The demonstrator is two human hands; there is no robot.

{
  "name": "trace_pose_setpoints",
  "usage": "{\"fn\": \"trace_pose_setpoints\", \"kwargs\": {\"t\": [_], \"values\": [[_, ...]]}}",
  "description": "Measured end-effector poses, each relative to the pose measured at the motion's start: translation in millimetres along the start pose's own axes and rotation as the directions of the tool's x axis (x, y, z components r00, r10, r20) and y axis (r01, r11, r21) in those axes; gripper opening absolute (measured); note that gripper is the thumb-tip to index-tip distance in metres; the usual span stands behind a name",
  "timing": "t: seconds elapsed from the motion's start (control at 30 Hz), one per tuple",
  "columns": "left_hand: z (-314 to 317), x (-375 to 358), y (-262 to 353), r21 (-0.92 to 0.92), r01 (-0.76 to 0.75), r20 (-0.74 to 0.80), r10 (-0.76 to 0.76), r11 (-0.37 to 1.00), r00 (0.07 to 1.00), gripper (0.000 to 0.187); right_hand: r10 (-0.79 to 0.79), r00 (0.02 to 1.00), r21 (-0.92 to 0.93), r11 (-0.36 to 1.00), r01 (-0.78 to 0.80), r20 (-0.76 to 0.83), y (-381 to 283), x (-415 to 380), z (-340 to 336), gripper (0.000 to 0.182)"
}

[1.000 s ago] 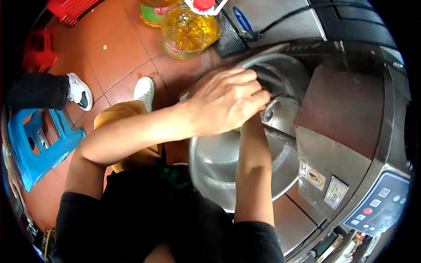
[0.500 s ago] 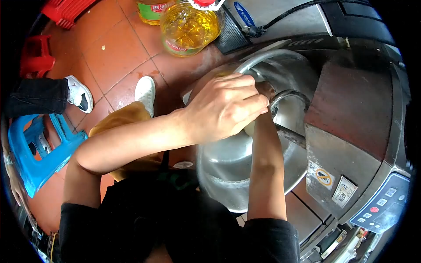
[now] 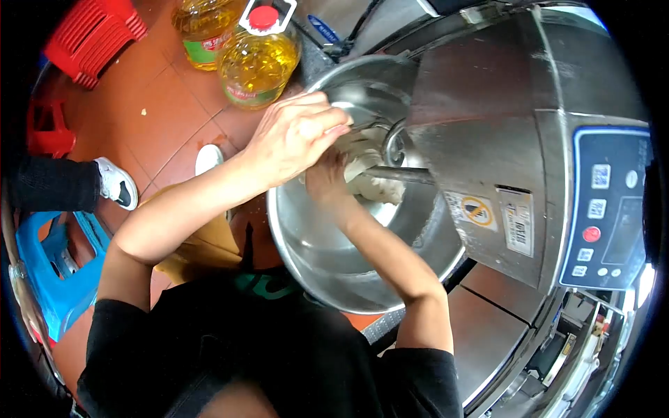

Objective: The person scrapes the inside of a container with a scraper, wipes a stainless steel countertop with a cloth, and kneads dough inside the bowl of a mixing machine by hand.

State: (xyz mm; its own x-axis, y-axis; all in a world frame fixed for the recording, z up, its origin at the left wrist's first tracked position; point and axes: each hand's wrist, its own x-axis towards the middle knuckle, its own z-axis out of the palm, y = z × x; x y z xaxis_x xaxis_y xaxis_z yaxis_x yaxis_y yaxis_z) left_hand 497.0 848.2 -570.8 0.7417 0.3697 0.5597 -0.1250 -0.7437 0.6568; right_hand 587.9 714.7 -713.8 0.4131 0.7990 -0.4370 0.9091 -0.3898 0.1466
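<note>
Curled fingers close my left hand (image 3: pixel 296 132) above the left part of the metal mixing bowl (image 3: pixel 313 261); anything in its grip is hidden. Beneath it and to its right, my right hand (image 3: pixel 326 173) reaches into the bowl beside the pale dough (image 3: pixel 380 189). Its fingers are mostly hidden by my left hand and the dough. A metal hook (image 3: pixel 394 143) and a bar (image 3: pixel 398 174) of the mixer (image 3: pixel 488 160) reach down into the bowl at the dough.
Oil bottles (image 3: pixel 256 66) stand on the tiled floor (image 3: pixel 164 104) beyond the bowl. Red stools (image 3: pixel 94 42) and a blue stool (image 3: pixel 66 279) are at the left, near another person's shoe (image 3: pixel 116 183). The mixer's control panel (image 3: pixel 608 209) is at the right.
The view has shifted, so the bowl and mixer appear further left and more dough shows. My right hand has moved out from under the left wrist's far side and now appears lower left in the bowl.
</note>
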Motion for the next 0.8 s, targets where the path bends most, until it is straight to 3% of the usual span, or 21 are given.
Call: {"fn": "trace_pose_setpoints", "kwargs": {"t": [0.07, 0.13, 0.23, 0.27, 0.3, 0.33, 0.37, 0.4, 0.43, 0.47, 0.53, 0.6, 0.63, 0.7, 0.8], "values": [[-3.0, 1.1, 5.4, 0.021, -0.004, 0.021, 0.003, 1.000, 1.000, 0.010, -0.121, 0.946, -0.026, 0.993, 0.119, -0.302, 17.1, -47.1, -13.3, 0.070], [-3.1, 5.0, 4.2, 0.024, 0.020, 0.018, -0.020, 1.000, 1.000, 0.010, -0.140, 0.845, 0.153, 0.956, 0.252, -0.515, 7.9, -100.0, -96.2, 0.062], [-2.5, 6.3, 5.4, -0.017, 0.064, 0.030, -0.064, 0.998, 0.998, 0.010, -0.158, 0.814, 0.247, 0.905, 0.345, -0.559, 26.4, -148.0, -131.5, 0.051], [-3.0, 6.4, 6.3, -0.015, 0.051, 0.030, -0.051, 0.999, 0.998, 0.010, -0.167, 0.875, 0.210, 0.935, 0.287, -0.455, 53.2, -147.8, -105.0, 0.040], [-2.2, 6.4, 5.4, -0.015, 0.036, 0.025, -0.036, 0.999, 0.999, 0.010, -0.106, 0.972, 0.207, 0.967, 0.150, -0.209, 80.7, -149.6, -87.7, 0.037], [-2.1, 6.7, 4.9, -0.016, 0.025, 0.016, -0.025, 1.000, 1.000, 0.011, 0.010, 0.996, 0.175, 0.984, -0.025, 0.084, 111.5, -145.9, -71.0, 0.039], [-3.3, 6.5, 6.1, -0.010, 0.026, 0.028, -0.026, 1.000, 0.999, 0.011, 0.244, 0.954, 0.203, 0.939, -0.277, 0.173, 141.0, -128.7, -39.1, 0.050], [-1.6, 5.0, 6.9, -0.015, 0.024, 0.029, -0.023, 1.000, 0.999, 0.011, 0.231, 0.972, 0.279, 0.931, -0.235, 0.049, 170.4, -124.7, -11.4, 0.056], [-1.3, 2.5, 6.4, -0.015, 0.021, 0.029, -0.021, 1.000, 0.999, 0.012, 0.250, 0.948, 0.561, 0.764, -0.318, 0.197, 180.5, -119.5, -6.9, 0.057], [-3.1, 2.1, 4.8, -0.009, 0.012, 0.026, -0.012, 1.000, 1.000, 0.012, 0.242, 0.926, 0.724, 0.577, -0.379, 0.292, 177.6, -112.9, 0.4, 0.058], [-5.9, 1.9, 6.9, -0.024, 0.010, 0.032, -0.010, 1.000, 0.999, 0.012, 0.237, 0.866, 0.854, 0.185, -0.486, 0.441, 160.9, -102.7, 22.7, 0.060], [-5.4, -1.9, 10.1, -0.034, 0.013, 0.036, -0.012, 0.999, 0.999, 0.013, 0.241, 0.876, 0.907, -0.065, -0.415, 0.418, 159.9, -84.8, 63.6, 0.060], [-5.7, -5.0, 10.6, -0.030, 0.013, 0.040, -0.012, 0.999, 0.999, 0.013, 0.255, 0.908, 0.941, -0.146, -0.305, 0.334, 166.5, -68.5, 95.2, 0.059], [-6.9, -7.1, 10.9, -0.045, 0.004, 0.043, -0.002, 0.999, 0.999, 0.013, 0.227, 0.905, 0.909, -0.304, -0.285, 0.360, 170.1, -58.6, 91.2, 0.055], [-4.9, -7.2, 10.2, -0.046, 0.004, 0.021, -0.003, 0.999, 1.000, 0.012, 0.229, 0.872, 0.874, -0.346, -0.343, 0.433, 177.8, -50.7, 90.6, 0.049]]}}
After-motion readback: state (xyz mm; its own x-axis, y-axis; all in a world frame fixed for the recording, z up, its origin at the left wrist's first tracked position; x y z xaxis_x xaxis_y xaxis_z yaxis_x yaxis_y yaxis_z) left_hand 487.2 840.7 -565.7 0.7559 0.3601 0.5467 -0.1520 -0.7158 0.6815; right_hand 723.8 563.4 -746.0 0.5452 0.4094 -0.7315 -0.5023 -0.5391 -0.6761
